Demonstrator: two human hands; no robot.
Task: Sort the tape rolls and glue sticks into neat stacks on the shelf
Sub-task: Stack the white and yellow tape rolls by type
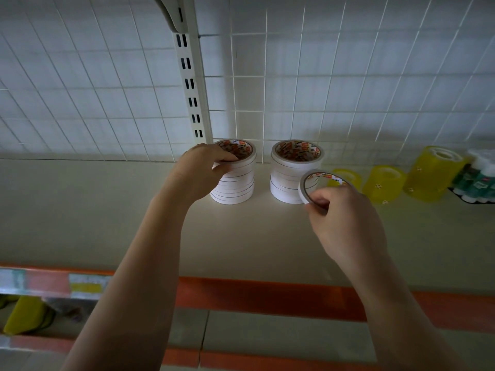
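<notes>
**Two white tape stacks, one loose roll in my right hand**

I see a single thin white tape roll (312, 186) pinched at its lower edge by the fingers (320, 203) of my right hand (345, 220). The roll stands tilted on edge, its open ring facing me, just in front of the right stack of white tape rolls (288, 178) and overlapping that stack's near right side in my view; I cannot tell whether they touch.

To the left, a little apart, stands the left stack of white tape rolls (235, 183), about as tall. My left hand (199, 170) grips its top from the left side, fingers curled over the rim of the uppermost roll, thumb against the side of the rolls below.

Both stacks sit far back on the shelf (241, 236), a pale beige board, close to the white wire grid back panel (321, 89). A slotted cream upright (191, 84) rises behind the left stack, carrying a bracket at the top.

Further right along the back, yellow tape rolls (385, 183) lie on their sides in a row, and at the far right edge is a pack of glue sticks (476, 180) with green and white labels.

The shelf's near edge carries an orange strip (267, 295). Lower left, a shelf rail with price labels (53, 285) and something yellow (25, 314) below it, blurred.
</notes>
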